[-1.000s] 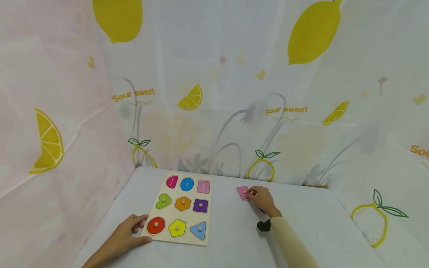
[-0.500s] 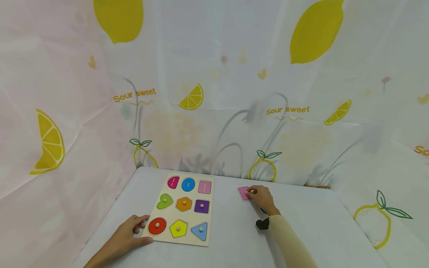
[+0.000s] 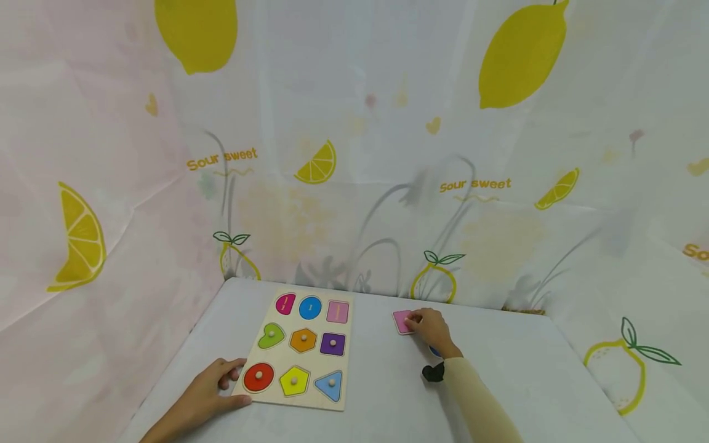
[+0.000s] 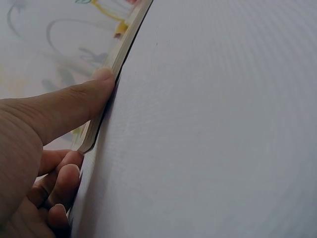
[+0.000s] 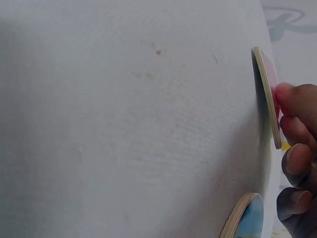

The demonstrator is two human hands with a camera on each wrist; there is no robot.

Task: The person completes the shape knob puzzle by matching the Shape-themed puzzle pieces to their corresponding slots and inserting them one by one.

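Observation:
A wooden peg puzzle board (image 3: pixel 282 354) lies on the white table, left of centre. My left hand (image 3: pixel 202 391) holds its near left corner, the thumb against the near edge and the fingers by the left side. In the left wrist view, the thumb (image 4: pixel 74 106) presses the board's edge (image 4: pixel 91 131). To the right of the board, my right hand (image 3: pixel 434 329) pinches a pink square puzzle piece (image 3: pixel 400 321) by its knob. The right wrist view shows this piece edge-on, with a shadow under it. A blue piece (image 5: pixel 251 218) lies below my right hand, mostly hidden in the head view.
Knobbed pieces such as a red circle (image 3: pixel 258 377), a yellow pentagon (image 3: pixel 294 381) and a purple square (image 3: pixel 332 344) sit in the board. Its far row shows flat printed shapes. A lemon-print cloth wall (image 3: pixel 354 215) stands behind the table.
The pink piece has turned slightly in my right hand's pinch, close to the same spot. My left hand stays on the board's corner. The head view has shifted a little.

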